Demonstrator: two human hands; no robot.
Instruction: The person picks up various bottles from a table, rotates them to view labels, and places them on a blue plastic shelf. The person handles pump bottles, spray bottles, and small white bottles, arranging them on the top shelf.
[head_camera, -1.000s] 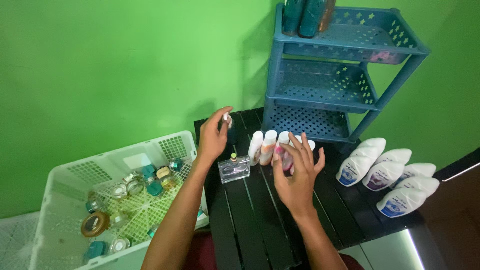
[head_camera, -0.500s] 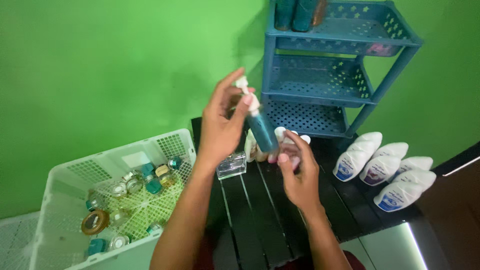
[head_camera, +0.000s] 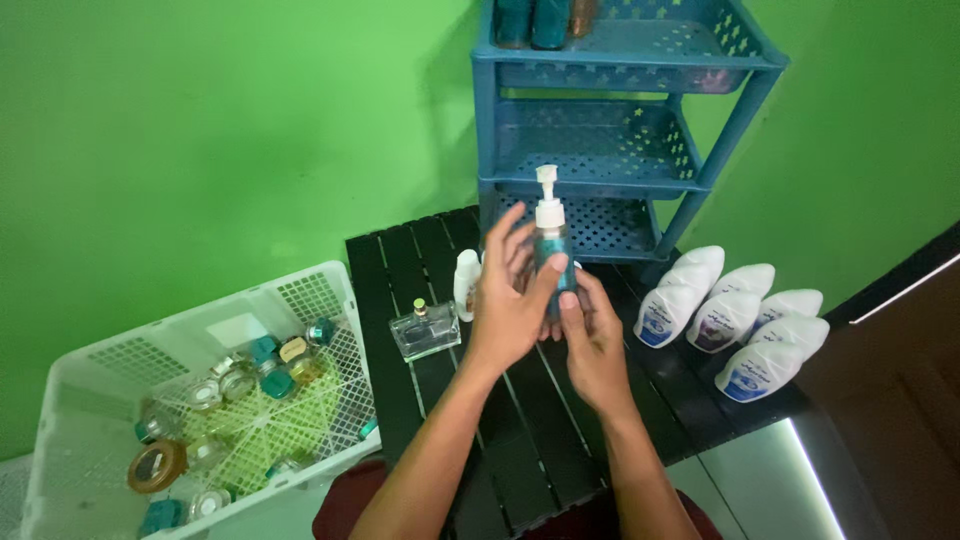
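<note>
Both hands hold a teal pump bottle (head_camera: 553, 250) with a white pump head upright above the black slatted table (head_camera: 520, 420). My left hand (head_camera: 508, 305) wraps its near side with the fingers spread over the body. My right hand (head_camera: 590, 330) grips it from below and from the right. A small white bottle (head_camera: 465, 283) stands just left of the hands, partly hidden by them. A clear square glass bottle (head_camera: 425, 330) with a small cap sits on the table left of my left wrist.
A blue plastic three-tier rack (head_camera: 610, 130) stands at the back of the table, with bottles on its top shelf. Several white bottles (head_camera: 740, 315) lie in a group at the right. A white basket (head_camera: 200, 400) of small jars and a tape roll sits at the left.
My left hand lifted the teal pump bottle off the table, tilted it, then brought it down upright. My right hand left the white bottles and closed on the pump bottle.
</note>
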